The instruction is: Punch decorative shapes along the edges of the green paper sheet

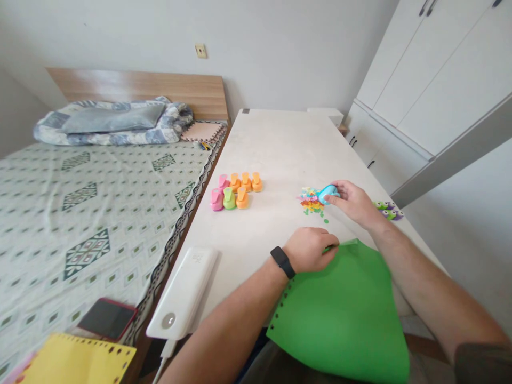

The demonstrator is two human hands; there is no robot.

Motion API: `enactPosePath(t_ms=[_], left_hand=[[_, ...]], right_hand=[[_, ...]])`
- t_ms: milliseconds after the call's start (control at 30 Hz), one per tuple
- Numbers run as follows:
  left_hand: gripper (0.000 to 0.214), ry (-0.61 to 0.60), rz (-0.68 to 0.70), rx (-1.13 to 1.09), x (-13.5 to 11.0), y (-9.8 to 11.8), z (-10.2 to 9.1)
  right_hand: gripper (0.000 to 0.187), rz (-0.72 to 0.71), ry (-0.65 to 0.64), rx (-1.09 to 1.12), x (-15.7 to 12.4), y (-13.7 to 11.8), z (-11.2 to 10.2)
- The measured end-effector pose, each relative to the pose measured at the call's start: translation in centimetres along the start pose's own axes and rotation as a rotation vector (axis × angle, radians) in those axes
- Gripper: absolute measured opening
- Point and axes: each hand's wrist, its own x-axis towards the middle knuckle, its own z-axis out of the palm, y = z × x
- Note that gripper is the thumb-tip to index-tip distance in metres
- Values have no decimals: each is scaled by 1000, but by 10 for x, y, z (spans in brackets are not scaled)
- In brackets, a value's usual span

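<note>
A black smartwatch (282, 262) with a rectangular dark face circled the left wrist (296, 257). A dark sleeve (482, 364) left the right forearm (420, 266) bare

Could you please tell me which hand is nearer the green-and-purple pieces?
Right. The right hand, holding a blue punch, is just left of the green-and-purple pieces; the left hand is farther left, holding the green sheet.
</note>
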Motion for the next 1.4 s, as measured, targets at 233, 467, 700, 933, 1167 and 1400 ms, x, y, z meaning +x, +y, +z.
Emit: enactPosePath(t_ms=[233,467,700,933,1167,1400], left_hand=[[24,-43,67,126,0,10,0],[24,-95,146,237,-2,19,11],[24,-151,167,288,-2,25,16],[26,-154,131,273,-2,23,11],[26,-150,109,264,-2,21,11],[29,-144,66,234,-1,17,10]], right_hand=[[53,137,-29,32,-11,-8,-8],[45,291,-120,158,-28,-12,-8],[47,396,-208,264,-32,-8,-9],[49,485,-270,225,-30,-1,-9],[50,398,-179,277,-17,11,5],[52,341,-132,262,-8,-3,8]])
